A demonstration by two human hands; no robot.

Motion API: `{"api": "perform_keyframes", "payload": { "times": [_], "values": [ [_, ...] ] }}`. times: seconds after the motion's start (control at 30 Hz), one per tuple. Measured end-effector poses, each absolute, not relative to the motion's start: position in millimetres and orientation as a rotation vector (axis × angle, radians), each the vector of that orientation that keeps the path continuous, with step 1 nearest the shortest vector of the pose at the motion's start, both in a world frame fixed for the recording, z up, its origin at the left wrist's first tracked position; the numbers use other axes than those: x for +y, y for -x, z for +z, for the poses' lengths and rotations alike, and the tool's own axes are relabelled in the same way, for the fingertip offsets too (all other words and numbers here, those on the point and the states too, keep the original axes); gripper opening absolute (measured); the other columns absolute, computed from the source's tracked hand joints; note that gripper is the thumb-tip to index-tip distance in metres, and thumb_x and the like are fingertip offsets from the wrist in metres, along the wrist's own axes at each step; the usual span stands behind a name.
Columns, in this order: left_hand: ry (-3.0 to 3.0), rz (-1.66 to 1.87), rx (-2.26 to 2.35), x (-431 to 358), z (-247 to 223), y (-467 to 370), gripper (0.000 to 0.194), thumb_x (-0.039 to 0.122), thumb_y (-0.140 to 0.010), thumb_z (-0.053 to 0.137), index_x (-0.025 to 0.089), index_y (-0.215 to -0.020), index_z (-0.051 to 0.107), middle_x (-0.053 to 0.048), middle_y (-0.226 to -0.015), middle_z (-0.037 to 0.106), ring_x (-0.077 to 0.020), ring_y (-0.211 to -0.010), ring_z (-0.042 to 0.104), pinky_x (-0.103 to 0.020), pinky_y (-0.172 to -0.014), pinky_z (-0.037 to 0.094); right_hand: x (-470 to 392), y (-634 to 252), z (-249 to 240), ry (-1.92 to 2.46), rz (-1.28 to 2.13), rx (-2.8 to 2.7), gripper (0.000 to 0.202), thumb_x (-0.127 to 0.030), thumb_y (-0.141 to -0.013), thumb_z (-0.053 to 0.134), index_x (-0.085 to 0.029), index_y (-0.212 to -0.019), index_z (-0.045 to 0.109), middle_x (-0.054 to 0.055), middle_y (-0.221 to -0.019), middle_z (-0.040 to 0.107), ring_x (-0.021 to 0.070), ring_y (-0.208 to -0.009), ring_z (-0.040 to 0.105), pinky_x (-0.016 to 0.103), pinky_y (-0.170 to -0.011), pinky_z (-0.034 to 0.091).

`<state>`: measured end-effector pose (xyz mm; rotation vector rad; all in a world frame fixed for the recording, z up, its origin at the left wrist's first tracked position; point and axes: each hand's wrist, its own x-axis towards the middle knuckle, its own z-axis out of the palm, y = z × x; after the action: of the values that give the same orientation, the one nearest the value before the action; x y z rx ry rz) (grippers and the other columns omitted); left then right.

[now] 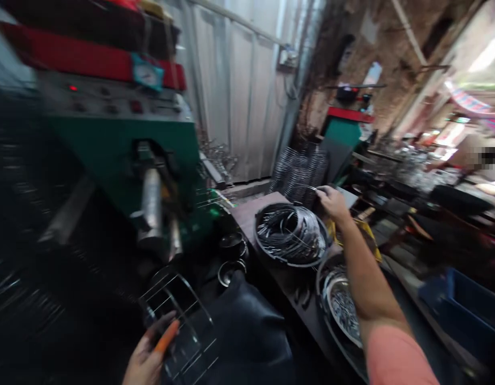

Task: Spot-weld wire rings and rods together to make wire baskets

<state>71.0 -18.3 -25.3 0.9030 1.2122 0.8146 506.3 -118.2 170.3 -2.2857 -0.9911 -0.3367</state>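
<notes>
My left hand (145, 355), with an orange cover on one finger, is closed around the edge of a wire rack (193, 336) above the dark apron (247, 326). Out to the right, my right hand (331, 202) pinches a thin metal wire (307, 186) that points left. Below and left of that hand, a round basin (257, 243) holds many loose wire pieces (277, 235). Nearer to me, under my right forearm, a bowl (331, 305) contains small metal pieces. Motion blurs the scene somewhat.
A green and red machine (90, 128) with a metal arm (151, 203) stands at front left. Behind the bench (253, 206) are stacked wire racks (299, 171) and another green machine (341, 133). A blue bin (467, 305) sits at right. Part of another person (467, 152) shows at far right.
</notes>
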Motion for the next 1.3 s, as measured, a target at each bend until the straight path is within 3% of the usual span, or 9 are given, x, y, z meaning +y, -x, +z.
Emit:
{"api": "perform_keyframes", "payload": {
  "times": [0.13, 0.23, 0.37, 0.5, 0.7, 0.97, 1.07, 1.3],
  "values": [
    [-0.762, 0.947, 1.062, -13, -25, -71, 0.054, 0.031, -0.038, 0.08, 0.018, -0.088, 0.066, -0.003, -0.089, 0.065, -0.0141, -0.067, 0.057, -0.022, -0.053, 0.043, -137, -465, 192, 2.056, -0.389, -1.342, 0.026, -0.035, -0.084, 0.045, -0.019, -0.092, 0.063, 0.005, -0.077, 0.065, 0.0193, -0.071, 0.058, 0.03, -0.068, 0.044],
    [-0.719, 1.022, 1.01, -13, -20, -74, 0.055, 0.04, -0.042, 0.078, 0.015, -0.089, 0.064, -0.005, -0.089, 0.064, -0.0127, -0.064, 0.055, -0.021, -0.05, 0.039, -129, -426, 186, 1.928, -0.204, -1.498, 0.027, -0.042, -0.083, 0.045, -0.022, -0.09, 0.062, 0.003, -0.071, 0.062, 0.0183, -0.066, 0.056, 0.03, -0.063, 0.044],
    [-0.654, 1.027, 0.984, -9, -15, -74, 0.061, 0.066, -0.058, 0.062, 0.011, -0.085, 0.064, -0.006, -0.078, 0.06, -0.0109, -0.059, 0.052, -0.021, -0.048, 0.034, -90, -378, 142, 1.729, 0.153, -1.652, 0.031, -0.048, -0.08, 0.048, -0.022, -0.086, 0.062, 0.003, -0.075, 0.062, 0.0196, -0.071, 0.057, 0.03, -0.065, 0.046],
    [-0.625, 1.041, 0.916, -4, -18, -66, 0.065, 0.072, -0.066, 0.05, 0.011, -0.084, 0.065, -0.007, -0.081, 0.059, -0.0109, -0.062, 0.053, -0.021, -0.049, 0.032, -58, -339, 87, 1.592, 0.497, -1.754, 0.029, -0.045, -0.081, 0.048, -0.021, -0.086, 0.062, 0.003, -0.08, 0.064, 0.0202, -0.079, 0.058, 0.031, -0.074, 0.046],
    [-0.616, 1.053, 0.892, -6, -22, -56, 0.064, 0.071, -0.069, 0.048, 0.011, -0.081, 0.066, -0.007, -0.082, 0.059, -0.0094, -0.06, 0.049, -0.02, -0.048, 0.032, -47, -318, 45, 1.559, 0.794, -1.838, 0.03, -0.045, -0.081, 0.047, -0.02, -0.086, 0.061, 0.003, -0.082, 0.064, 0.0205, -0.082, 0.058, 0.031, -0.076, 0.046],
    [-0.731, 1.081, 0.946, -10, -30, -62, 0.052, 0.062, -0.066, 0.06, 0.011, -0.074, 0.064, -0.003, -0.065, 0.054, -0.0093, -0.057, 0.046, -0.02, -0.045, 0.027, -46, -320, 16, 1.561, 0.878, -1.797, 0.031, -0.045, -0.082, 0.047, -0.018, -0.088, 0.06, 0.005, -0.086, 0.064, 0.0209, -0.085, 0.058, 0.031, -0.078, 0.045],
    [-0.835, 1.05, 0.997, -10, -41, -62, 0.044, 0.053, -0.06, 0.07, 0.012, -0.07, 0.06, 0.0, -0.06, 0.051, -0.0075, -0.052, 0.042, -0.02, -0.044, 0.026, -45, -321, 12, 1.576, 0.918, -1.775, 0.032, -0.047, -0.081, 0.049, -0.018, -0.089, 0.06, 0.005, -0.088, 0.064, 0.0216, -0.087, 0.059, 0.031, -0.08, 0.045],
    [-1.006, 0.946, 1.035, -13, -42, -59, 0.04, 0.051, -0.061, 0.069, 0.014, -0.069, 0.058, 0.005, -0.053, 0.046, -0.0069, -0.047, 0.037, -0.022, -0.046, 0.027, -34, -301, 26, 1.514, 0.996, -1.941, 0.027, -0.042, -0.081, 0.05, -0.019, -0.084, 0.061, 0.004, -0.082, 0.064, 0.0202, -0.081, 0.058, 0.03, -0.075, 0.045]
  ]
}}
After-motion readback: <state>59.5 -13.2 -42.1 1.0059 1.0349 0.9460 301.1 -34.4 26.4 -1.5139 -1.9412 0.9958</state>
